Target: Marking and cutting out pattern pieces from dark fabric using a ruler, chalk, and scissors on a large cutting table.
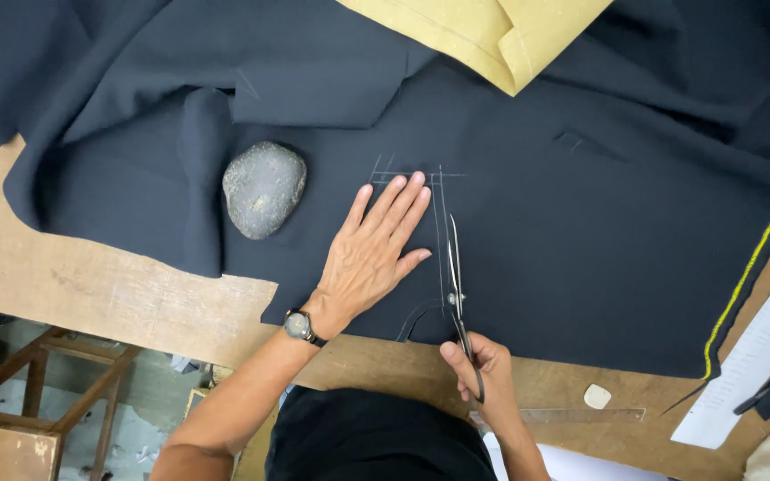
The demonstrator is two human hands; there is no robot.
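A large piece of dark navy cloth (pixel 581 223) lies spread over a wooden table (pixel 91 285). My left hand (pixel 376 249), with a wristwatch on the wrist, presses flat on the cloth with fingers spread, just left of white chalk lines (pixel 434 191). My right hand (pixel 479 370) grips the handles of long metal scissors (pixel 454 267) at the cloth's near edge. The blades point away from me along a chalk line, slightly parted in the cloth.
A grey stone (pixel 263 189) weighs the cloth down to the left of my left hand. Yellow fabric (pixel 492 31) lies at the far edge. A clear ruler (pixel 581 415), a white chalk piece (pixel 596 396) and a paper sheet (pixel 750 365) lie at the right.
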